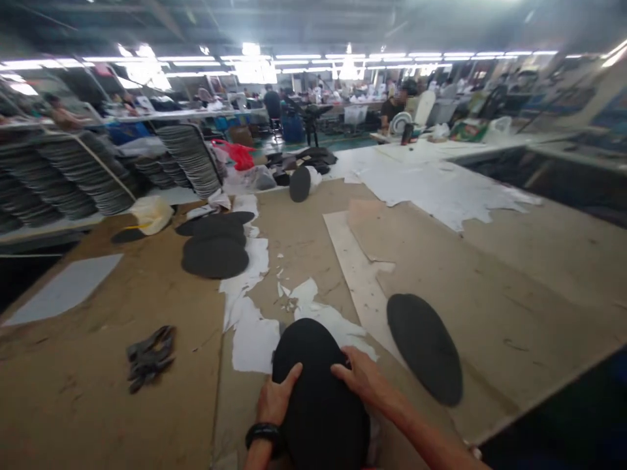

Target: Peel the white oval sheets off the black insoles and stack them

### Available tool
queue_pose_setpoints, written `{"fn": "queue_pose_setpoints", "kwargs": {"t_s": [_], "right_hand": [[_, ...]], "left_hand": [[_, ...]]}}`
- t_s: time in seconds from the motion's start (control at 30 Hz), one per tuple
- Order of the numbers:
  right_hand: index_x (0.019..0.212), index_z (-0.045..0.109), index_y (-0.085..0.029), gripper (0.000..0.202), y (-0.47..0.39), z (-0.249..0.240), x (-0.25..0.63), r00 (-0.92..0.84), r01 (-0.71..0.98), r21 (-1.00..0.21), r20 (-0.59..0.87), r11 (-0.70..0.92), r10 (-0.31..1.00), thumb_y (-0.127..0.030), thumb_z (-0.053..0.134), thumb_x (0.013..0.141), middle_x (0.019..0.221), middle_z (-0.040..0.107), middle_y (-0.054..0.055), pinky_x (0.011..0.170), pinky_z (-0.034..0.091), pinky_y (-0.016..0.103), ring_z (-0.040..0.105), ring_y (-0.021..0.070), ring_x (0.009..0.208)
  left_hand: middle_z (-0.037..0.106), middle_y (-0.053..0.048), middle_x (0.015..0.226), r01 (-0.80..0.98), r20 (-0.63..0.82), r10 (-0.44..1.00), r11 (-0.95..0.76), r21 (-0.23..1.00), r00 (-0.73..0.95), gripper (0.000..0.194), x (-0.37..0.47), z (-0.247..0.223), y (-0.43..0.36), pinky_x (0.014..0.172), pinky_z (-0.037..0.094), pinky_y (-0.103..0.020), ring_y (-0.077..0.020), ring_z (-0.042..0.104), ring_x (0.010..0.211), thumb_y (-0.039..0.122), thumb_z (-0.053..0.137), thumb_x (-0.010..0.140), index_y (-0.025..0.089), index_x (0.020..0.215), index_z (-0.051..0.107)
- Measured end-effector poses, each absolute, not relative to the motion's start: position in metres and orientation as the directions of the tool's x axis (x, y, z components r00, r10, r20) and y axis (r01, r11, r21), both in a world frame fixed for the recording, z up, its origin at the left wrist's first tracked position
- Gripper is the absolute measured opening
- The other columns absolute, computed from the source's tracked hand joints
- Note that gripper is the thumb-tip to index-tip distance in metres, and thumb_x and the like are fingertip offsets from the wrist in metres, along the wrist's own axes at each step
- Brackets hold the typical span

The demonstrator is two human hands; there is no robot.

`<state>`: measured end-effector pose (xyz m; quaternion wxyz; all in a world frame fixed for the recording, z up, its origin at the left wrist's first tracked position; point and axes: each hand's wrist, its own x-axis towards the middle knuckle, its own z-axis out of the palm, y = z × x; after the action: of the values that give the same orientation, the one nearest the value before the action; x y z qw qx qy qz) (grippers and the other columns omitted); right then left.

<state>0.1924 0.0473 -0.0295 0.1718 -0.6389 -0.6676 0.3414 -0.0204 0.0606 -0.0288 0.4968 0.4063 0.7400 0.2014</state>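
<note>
A black oval fabric piece (pixel 318 391) is held upright-leaning in front of me at the bottom centre. My left hand (pixel 278 397) grips its left edge, thumb on the near face and a dark band on the wrist. On the right edge, my right hand (pixel 360 373) has its thumb on the face too. The fingers of both hands are mostly hidden behind the piece. Another dark oval piece (pixel 425 349) lies flat on the table to the right of my right hand. Torn white paper (pixel 313 303) is spread just beyond the held piece.
Several dark ovals (pixel 215 251) lie overlapping at mid-left. A crumpled dark cloth (pixel 151 356) rests on the brown table (pixel 98 405). Tall stacks of dark pieces (pixel 83 173) stand at the far left. White sheeting (pixel 431 186) covers the far right. People work in the background.
</note>
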Motion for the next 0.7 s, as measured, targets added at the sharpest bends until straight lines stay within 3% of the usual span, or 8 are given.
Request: {"fn": "queue_pose_setpoints", "kwargs": {"t_s": [0.13,0.23,0.33,0.5,0.7], "right_hand": [[0.103,0.059,-0.019,0.025,0.042,-0.044,0.241,0.039,0.827,-0.558,-0.069,-0.071,0.997,-0.031,0.049,0.084,0.101,0.066,0.006,0.084,0.047,0.026,0.061,0.0173,0.094],[0.115,0.051,-0.010,0.037,0.044,-0.055,0.308,0.259,0.867,-0.439,-0.011,-0.238,0.966,-0.030,0.046,0.084,0.118,0.057,0.018,0.097,0.039,0.038,0.051,0.0258,0.114],[0.117,0.047,-0.007,0.042,0.043,-0.062,0.372,0.416,0.857,-0.333,-0.001,-0.393,0.909,-0.032,0.046,0.084,0.119,0.053,0.024,0.096,0.037,0.045,0.047,0.0321,0.116],[0.109,0.051,-0.009,0.047,0.041,-0.070,0.410,0.481,0.844,-0.237,-0.060,-0.480,0.875,-0.042,0.057,0.077,0.102,0.060,0.021,0.081,0.044,0.042,0.057,0.0338,0.100],[0.100,0.054,-0.011,0.042,0.047,-0.069,0.403,0.475,0.854,-0.204,-0.073,-0.479,0.877,-0.044,0.059,0.074,0.097,0.061,0.020,0.074,0.045,0.040,0.058,0.0342,0.097]], "left_hand": [[0.071,-0.016,0.091,0.470,-0.577,0.794,0.591,0.656,-0.193,0.050,-0.021,-0.034,0.066,0.089,0.049,-0.041,-0.0332,0.063,0.099,0.052,0.060,0.070,0.008,0.092,0.066],[0.072,-0.014,0.079,0.521,-0.596,0.779,0.598,0.609,-0.195,0.046,-0.020,-0.034,0.067,0.083,0.052,-0.040,-0.0330,0.066,0.090,0.050,0.059,0.070,0.009,0.087,0.069],[0.071,-0.010,0.067,0.551,-0.606,0.775,0.589,0.591,-0.180,0.042,-0.020,-0.034,0.068,0.077,0.054,-0.039,-0.0323,0.068,0.081,0.049,0.059,0.071,0.011,0.086,0.070],[0.071,-0.013,0.069,0.532,-0.591,0.780,0.597,0.601,-0.206,0.047,-0.018,-0.031,0.067,0.077,0.055,-0.039,-0.0323,0.068,0.084,0.051,0.059,0.071,0.008,0.085,0.069],[0.072,-0.016,0.085,0.512,-0.571,0.792,0.590,0.625,-0.216,0.054,-0.021,-0.031,0.064,0.084,0.053,-0.037,-0.0317,0.065,0.093,0.055,0.057,0.070,0.006,0.089,0.068]]}}
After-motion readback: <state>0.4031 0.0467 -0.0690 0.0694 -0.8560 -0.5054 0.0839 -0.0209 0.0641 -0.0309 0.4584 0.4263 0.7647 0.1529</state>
